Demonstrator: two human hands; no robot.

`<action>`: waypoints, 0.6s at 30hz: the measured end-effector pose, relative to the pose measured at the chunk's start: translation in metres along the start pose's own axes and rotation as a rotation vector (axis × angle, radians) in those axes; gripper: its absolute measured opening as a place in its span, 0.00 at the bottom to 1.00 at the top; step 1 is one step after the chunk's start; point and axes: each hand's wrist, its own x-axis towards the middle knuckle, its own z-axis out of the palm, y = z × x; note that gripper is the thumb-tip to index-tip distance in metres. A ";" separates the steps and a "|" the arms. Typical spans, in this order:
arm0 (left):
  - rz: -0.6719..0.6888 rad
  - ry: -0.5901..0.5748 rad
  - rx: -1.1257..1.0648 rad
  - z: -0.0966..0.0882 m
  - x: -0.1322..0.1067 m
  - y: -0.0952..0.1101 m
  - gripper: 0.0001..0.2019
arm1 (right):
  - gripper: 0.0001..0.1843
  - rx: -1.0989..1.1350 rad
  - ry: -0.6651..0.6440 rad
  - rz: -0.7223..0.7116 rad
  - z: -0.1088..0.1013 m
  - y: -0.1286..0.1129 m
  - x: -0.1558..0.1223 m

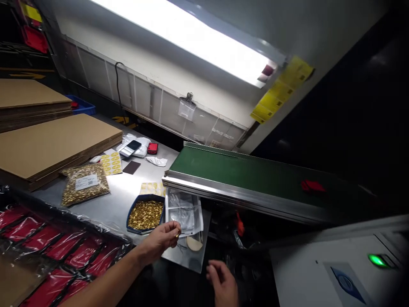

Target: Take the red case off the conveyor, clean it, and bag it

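Where the long lamp (191, 36) glares down from 12 o'clock, a steel table (123, 194) runs under a grey panelled wall (143, 96), and the rest of the room falls away dark toward 3 o'clock. A green conveyor belt (236, 172) crosses from the centre toward 3 o'clock, a small red item (312, 186) lying on it. At 9 o'clock, 2 stacks of flat cardboard (47, 143) sit on the table, and at 7 o'clock a plastic-covered tray of red packets (51, 251) fills the corner. A white machine with a green light (377, 260) stands at 4 o'clock.

A dark blue tray (145, 215) near the centre is heaped with small gold pieces, and a clear bag of the same gold pieces (84, 183) lies at its 10 o'clock. Clear plastic sleeves (185, 213) rest just beside the tray at its 3 o'clock. A phone (130, 148) and a yellow sticker sheet (110, 163) lie further back.

The left hand (161, 240) reaches in from 7 o'clock, forearm stretched, fingertips pinched together on 1 gold piece (177, 233) just off the tray's near edge, over the sleeves. The right hand (222, 279) hovers low at 6 o'clock, fingers loosely curled and apart, holding nothing.
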 end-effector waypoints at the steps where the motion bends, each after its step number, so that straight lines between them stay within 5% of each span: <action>1: -0.008 -0.035 -0.056 0.020 -0.007 -0.003 0.20 | 0.23 0.028 -0.077 -0.051 0.000 -0.025 -0.005; 4: -0.044 -0.123 -0.169 0.073 -0.026 -0.012 0.15 | 0.17 0.060 -0.203 -0.266 -0.009 -0.086 -0.021; 7: -0.074 -0.182 -0.209 0.113 -0.042 -0.025 0.14 | 0.13 0.075 -0.230 -0.405 -0.029 -0.108 -0.039; 11: -0.124 -0.202 -0.206 0.152 -0.062 -0.043 0.14 | 0.08 0.119 -0.193 -0.403 -0.058 -0.094 -0.061; 18: -0.236 -0.205 -0.192 0.205 -0.083 -0.067 0.13 | 0.16 0.566 -0.233 -0.130 -0.093 -0.065 -0.092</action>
